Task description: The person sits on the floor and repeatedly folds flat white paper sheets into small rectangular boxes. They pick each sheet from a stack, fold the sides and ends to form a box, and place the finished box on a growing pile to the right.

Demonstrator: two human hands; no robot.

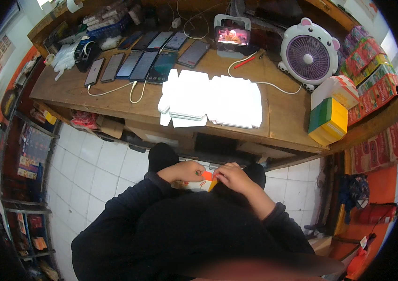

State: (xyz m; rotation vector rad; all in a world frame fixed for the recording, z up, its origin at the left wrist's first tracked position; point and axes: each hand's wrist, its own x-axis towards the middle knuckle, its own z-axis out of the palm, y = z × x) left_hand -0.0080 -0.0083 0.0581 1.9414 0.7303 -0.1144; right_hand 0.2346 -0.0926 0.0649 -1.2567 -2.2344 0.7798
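Close to my body, over my lap, I hold a small carton (203,184) with orange, white and yellow faces. My left hand (187,171) pinches its left side near the orange part. From the right, my right hand (234,177) has its curled fingers on the upper edge. The carton's lower part is hidden by my dark clothing. In front of me on the wooden desk (128,100) lie two stacks of flat white carton blanks (234,102), side by side. A green and yellow carton (328,122) stands folded at the desk's right end, against a white and orange patterned carton (337,91).
Several phones (143,65) lie at the desk's left, some by white cables. At the back, a phone with a lit screen (232,36) stands upright. A bear-shaped fan (307,54) is beside stacked colourful packets (372,89). Shelves (30,206) flank the white tiled floor (84,164).
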